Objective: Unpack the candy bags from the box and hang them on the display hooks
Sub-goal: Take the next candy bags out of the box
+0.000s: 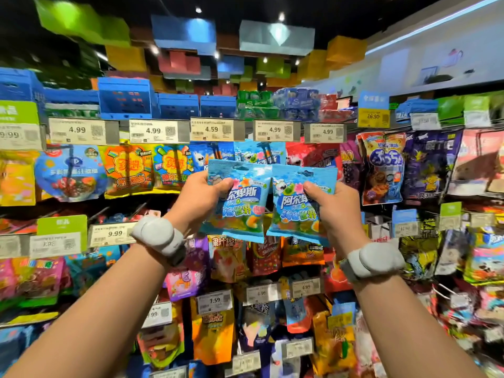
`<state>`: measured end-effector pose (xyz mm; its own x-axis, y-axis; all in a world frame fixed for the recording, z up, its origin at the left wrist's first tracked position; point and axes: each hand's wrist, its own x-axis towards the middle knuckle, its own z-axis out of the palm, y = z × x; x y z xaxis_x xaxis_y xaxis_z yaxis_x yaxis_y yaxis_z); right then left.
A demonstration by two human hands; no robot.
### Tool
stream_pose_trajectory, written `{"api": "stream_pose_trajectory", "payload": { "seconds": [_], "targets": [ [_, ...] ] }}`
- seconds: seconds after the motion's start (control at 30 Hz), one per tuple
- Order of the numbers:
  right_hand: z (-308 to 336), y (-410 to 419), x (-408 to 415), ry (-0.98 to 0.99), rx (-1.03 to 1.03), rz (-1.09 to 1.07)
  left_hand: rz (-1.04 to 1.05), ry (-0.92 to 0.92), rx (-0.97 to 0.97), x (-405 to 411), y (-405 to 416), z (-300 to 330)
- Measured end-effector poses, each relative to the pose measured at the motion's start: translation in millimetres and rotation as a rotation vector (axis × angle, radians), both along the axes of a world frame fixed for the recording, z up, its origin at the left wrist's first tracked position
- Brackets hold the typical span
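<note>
Candy bags, one [237, 203] pinched in the left hand [200, 199] and one [300, 205] in the right hand [334, 207], look light, soft and crinkly, best held near the top hole.

The hooks stay hidden behind hanging bags [381, 167]; lower price tags [245, 362] blur unreadable.
</note>
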<state>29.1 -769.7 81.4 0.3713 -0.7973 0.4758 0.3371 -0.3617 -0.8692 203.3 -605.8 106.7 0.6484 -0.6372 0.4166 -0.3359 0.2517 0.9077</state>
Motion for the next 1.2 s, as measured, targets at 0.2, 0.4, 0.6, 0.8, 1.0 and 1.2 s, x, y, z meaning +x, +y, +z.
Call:
{"api": "stream_pose_trajectory", "payload": {
  "seconds": [0.2,0.4,0.6,0.8,1.0,1.2],
  "targets": [
    [12.3,-3.4,0.0,-0.032,-0.012,0.029,0.042,-0.177,0.075,-3.3,-4.3,20.4],
    [21.6,-9.7,3.8,-0.030,-0.025,0.067,0.159,-0.434,0.086,2.0,-12.4,39.1],
    [19.3,-20.4,8.6,-0.004,-0.061,0.072,0.374,-0.753,0.138,0.5,-14.0,63.5],
    [25.6,-17.0,7.7,-0.013,-0.039,0.073,0.373,-0.974,0.228,-10.4,-22.6,83.5],
    [30.3,-15.0,6.7,-0.012,-0.017,0.082,0.487,-1.283,0.335,-7.4,-31.9,92.4],
    [34.0,-19.2,4.3,-0.016,-0.014,0.067,0.551,-1.379,0.412,1.5,-41.9,94.1]
  ]
}}
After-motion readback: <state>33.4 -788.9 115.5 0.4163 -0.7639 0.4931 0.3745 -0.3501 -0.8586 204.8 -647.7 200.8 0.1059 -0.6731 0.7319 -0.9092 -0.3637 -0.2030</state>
